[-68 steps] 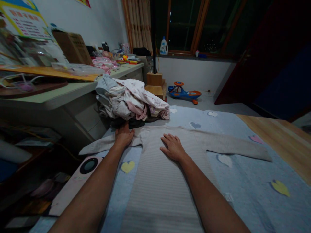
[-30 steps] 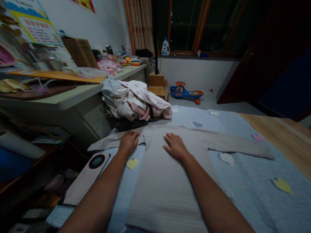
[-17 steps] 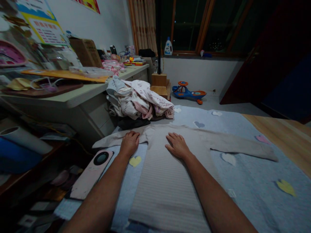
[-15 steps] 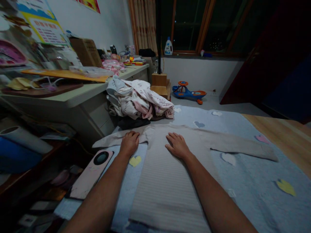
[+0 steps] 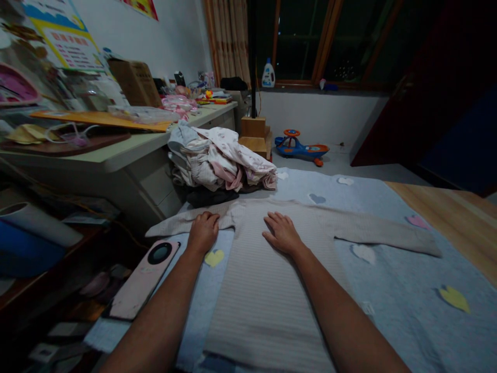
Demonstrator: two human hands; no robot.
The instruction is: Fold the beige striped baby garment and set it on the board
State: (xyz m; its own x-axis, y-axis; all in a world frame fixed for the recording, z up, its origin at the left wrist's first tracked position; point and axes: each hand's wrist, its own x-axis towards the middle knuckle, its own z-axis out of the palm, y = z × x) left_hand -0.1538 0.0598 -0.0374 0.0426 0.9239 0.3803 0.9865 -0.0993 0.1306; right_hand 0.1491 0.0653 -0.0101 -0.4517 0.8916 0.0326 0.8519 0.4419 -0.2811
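One striped top (image 5: 267, 295): my right hand (image 5: 282, 233) lay spread upon it, my left hand (image 5: 204, 232), grip unclear, on its sleeve (image 5: 171, 225).

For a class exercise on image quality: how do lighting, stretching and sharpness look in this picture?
Head view: dim overall, the window nearly black and the dark red door sunk in gloom; head view: the pink clock at the left edge looks stretched and soft; head view: stripes on the shirt are readable beside the right hand.
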